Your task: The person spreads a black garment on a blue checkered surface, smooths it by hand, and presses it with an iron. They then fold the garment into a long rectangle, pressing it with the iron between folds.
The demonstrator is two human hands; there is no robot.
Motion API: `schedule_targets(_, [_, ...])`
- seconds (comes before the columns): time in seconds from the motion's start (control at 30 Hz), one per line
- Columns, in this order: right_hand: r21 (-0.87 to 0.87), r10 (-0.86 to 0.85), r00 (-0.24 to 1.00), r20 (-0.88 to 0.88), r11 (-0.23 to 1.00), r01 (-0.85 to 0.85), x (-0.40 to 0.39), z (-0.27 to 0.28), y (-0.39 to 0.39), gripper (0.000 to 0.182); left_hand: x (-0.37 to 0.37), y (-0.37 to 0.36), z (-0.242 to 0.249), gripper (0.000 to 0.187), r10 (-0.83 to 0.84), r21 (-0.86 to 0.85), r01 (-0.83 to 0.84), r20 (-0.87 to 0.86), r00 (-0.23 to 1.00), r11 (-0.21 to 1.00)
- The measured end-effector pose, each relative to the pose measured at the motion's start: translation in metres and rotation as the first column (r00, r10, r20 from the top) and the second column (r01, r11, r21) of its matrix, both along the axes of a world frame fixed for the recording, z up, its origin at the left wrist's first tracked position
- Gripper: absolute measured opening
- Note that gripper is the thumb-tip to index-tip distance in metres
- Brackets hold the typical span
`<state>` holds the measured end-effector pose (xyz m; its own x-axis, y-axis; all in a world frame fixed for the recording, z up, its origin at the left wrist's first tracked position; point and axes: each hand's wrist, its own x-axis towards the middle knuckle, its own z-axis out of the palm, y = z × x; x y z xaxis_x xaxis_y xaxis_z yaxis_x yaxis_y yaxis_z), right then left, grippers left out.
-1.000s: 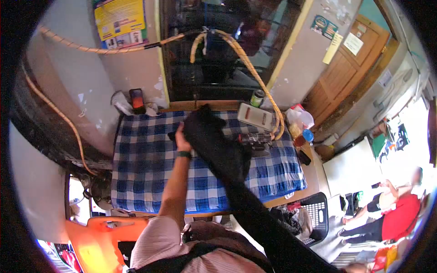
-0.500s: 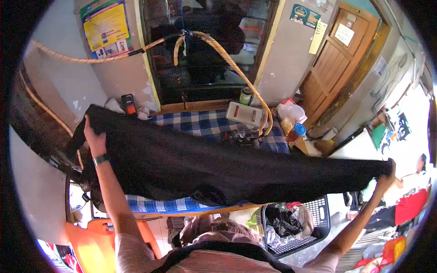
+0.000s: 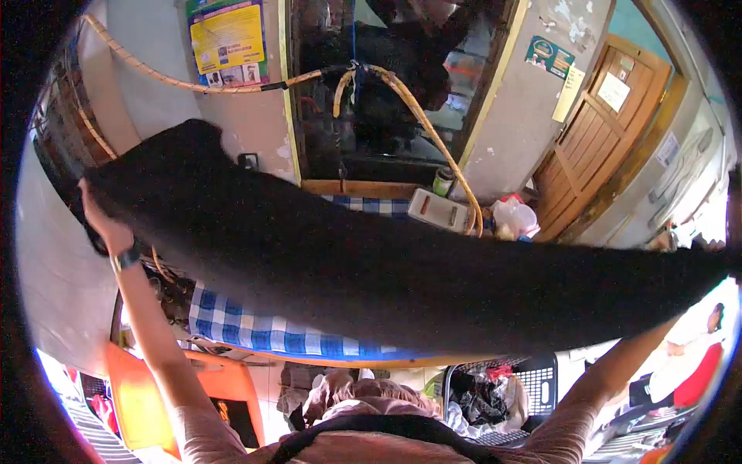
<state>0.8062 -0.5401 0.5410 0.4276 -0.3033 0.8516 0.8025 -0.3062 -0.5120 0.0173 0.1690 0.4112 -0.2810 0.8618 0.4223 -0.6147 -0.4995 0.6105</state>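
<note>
A large piece of black cloth (image 3: 371, 263) is stretched wide in front of me, raised above the table and blurred along its lower edge. My left hand (image 3: 108, 223), with a watch on its wrist, is closed on the cloth's left end. On the right, my forearm (image 3: 618, 375) reaches up behind the cloth's far end. The cloth there stays pulled out towards the dark rim of the view, and it hides my right hand's fingers. Under the cloth, a blue and white checked tablecloth (image 3: 255, 325) shows in part.
A whitish tray (image 3: 438, 210) and a green can (image 3: 443, 182) stand at the table's back. Wrapped hoses (image 3: 421, 116) hang before the dark window. An orange chair (image 3: 143, 394) is at lower left; a black basket (image 3: 541, 379) with plastic bags sits at lower right.
Both hands have moved outward and the cloth has risen, pulled wider and nearer to me. The right hand has gone behind the cloth's end. The view has shifted slightly.
</note>
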Motion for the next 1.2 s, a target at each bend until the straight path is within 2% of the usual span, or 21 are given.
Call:
schedule_targets(0.03, [-0.047, 0.042, 0.999, -0.007, 0.998, -0.042, -0.017, -0.015, 0.007, 0.040, 0.005, -0.034, 0.008, 0.038, 0.004, 0.004, -0.004, 0.005, 1.000, 1.000])
schedule_targets(0.07, [-0.081, 0.085, 0.996, -0.008, 0.993, -0.085, -0.035, -0.028, 0.021, 0.040, 0.007, -0.065, 0.012, 0.040, -0.051, 0.329, 0.190, -0.389, 0.920, 0.925])
schedule_targets(0.13, [-0.180, 0.197, 0.979, -0.056, 0.962, -0.204, -0.067, -0.055, 0.067, 0.040, -0.007, -0.080, -0.002, 0.042, 0.056, 0.510, 0.460, -0.712, 0.700, 0.727])
schedule_targets(0.23, [-0.232, 0.505, 0.804, -0.315, 0.780, -0.581, -0.096, -0.108, 0.156, 0.040, -0.072, -0.038, -0.060, 0.039, 0.234, 0.251, -0.159, -0.308, 0.922, 0.955])
schedule_targets(0.27, [0.024, 0.764, 0.410, -0.498, 0.485, -0.874, -0.100, -0.132, 0.189, 0.040, -0.072, -0.039, -0.075, 0.038, 0.292, 0.169, -0.256, -0.249, 0.923, 0.952])
schedule_targets(0.3, [0.251, 0.785, -0.034, -0.619, 0.156, -0.955, -0.099, -0.154, 0.220, 0.041, -0.071, -0.039, -0.089, 0.038, 0.351, 0.079, -0.342, -0.191, 0.917, 0.936])
schedule_targets(0.33, [-0.150, 0.406, 0.504, -0.762, 0.647, -0.748, -0.123, -0.190, 0.267, 0.032, -0.055, -0.046, -0.100, 0.043, 0.523, 0.077, -0.528, -0.318, 0.791, 0.846])
schedule_targets(0.37, [-0.667, 0.228, 0.841, -0.490, 0.523, -0.530, -0.149, -0.215, 0.299, 0.025, -0.046, -0.050, -0.113, 0.050, 0.656, 0.106, -0.689, -0.436, 0.616, 0.717])
schedule_targets(0.4, [-0.797, 0.204, 0.878, -0.433, 0.368, -0.478, -0.122, -0.276, 0.325, 0.035, -0.047, -0.051, -0.133, 0.050, 0.660, 0.109, -0.694, -0.442, 0.608, 0.712])
schedule_targets(0.47, [-0.841, 0.106, 0.860, -0.500, 0.181, -0.511, -0.137, -0.328, 0.362, 0.045, -0.065, -0.061, -0.187, 0.059, 0.535, 0.126, -0.678, -0.723, 0.437, 0.724])
schedule_targets(0.53, [-0.857, 0.000, 0.859, -0.512, 0.058, -0.511, -0.131, -0.380, 0.384, 0.051, -0.106, -0.080, -0.236, 0.066, 0.279, -0.052, -0.699, -0.894, 0.350, 0.713])
schedule_targets(0.6, [-0.893, 0.023, 0.893, -0.449, 0.017, -0.449, -0.131, -0.398, 0.398, 0.052, -0.112, -0.115, -0.227, 0.066, 0.040, -0.425, -0.664, -0.824, 0.565, 0.615])
schedule_targets(0.67, [-0.892, 0.008, 0.892, -0.452, -0.016, -0.452, -0.138, -0.396, 0.415, 0.051, -0.099, -0.150, -0.214, 0.063, 0.149, -0.461, -0.671, -0.750, 0.644, 0.581])
schedule_targets(0.7, [-0.894, -0.015, 0.894, -0.447, -0.031, -0.447, -0.141, -0.398, 0.424, 0.050, -0.106, -0.158, -0.227, 0.061, 0.313, -0.309, -0.762, -0.776, 0.548, 0.569])
schedule_targets(0.77, [-0.919, 0.001, 0.921, -0.391, -0.063, -0.390, -0.151, -0.405, 0.443, 0.048, -0.123, -0.174, -0.235, 0.060, 0.308, -0.437, -0.640, -0.615, 0.725, 0.632])
schedule_targets(0.83, [-0.902, 0.009, 0.931, -0.364, -0.254, -0.350, -0.186, -0.385, 0.464, 0.050, -0.113, -0.184, -0.223, 0.046, 0.370, -0.617, -0.713, -0.610, 0.701, 0.332])
schedule_targets(0.9, [-0.902, 0.067, 0.927, -0.369, -0.265, -0.340, -0.199, -0.394, 0.473, 0.051, -0.123, -0.185, -0.229, 0.039, 0.429, -0.475, -0.686, -0.544, 0.722, 0.551])
schedule_targets(0.97, [-0.939, 0.269, 0.917, -0.294, -0.259, -0.225, -0.204, -0.400, 0.481, 0.047, -0.137, -0.193, -0.236, 0.034, 0.453, -0.481, -0.692, -0.527, 0.719, 0.538])
schedule_targets(1.03, [-0.908, 0.209, 0.918, -0.338, -0.327, -0.260, -0.217, -0.392, 0.500, 0.051, -0.161, -0.207, -0.249, 0.051, 0.361, -0.455, -0.648, -0.568, 0.740, 0.611])
schedule_targets(1.17, [-0.960, 0.302, 0.913, -0.275, -0.143, -0.242, -0.227, -0.408, 0.560, 0.036, -0.106, -0.207, -0.202, 0.032, 0.279, -0.478, -0.697, -0.679, 0.680, 0.534])
schedule_targets(1.2, [-0.963, 0.321, 0.908, -0.268, -0.075, -0.258, -0.225, -0.415, 0.577, 0.038, -0.116, -0.200, -0.219, 0.034, 0.311, -0.430, -0.632, -0.608, 0.730, 0.644])
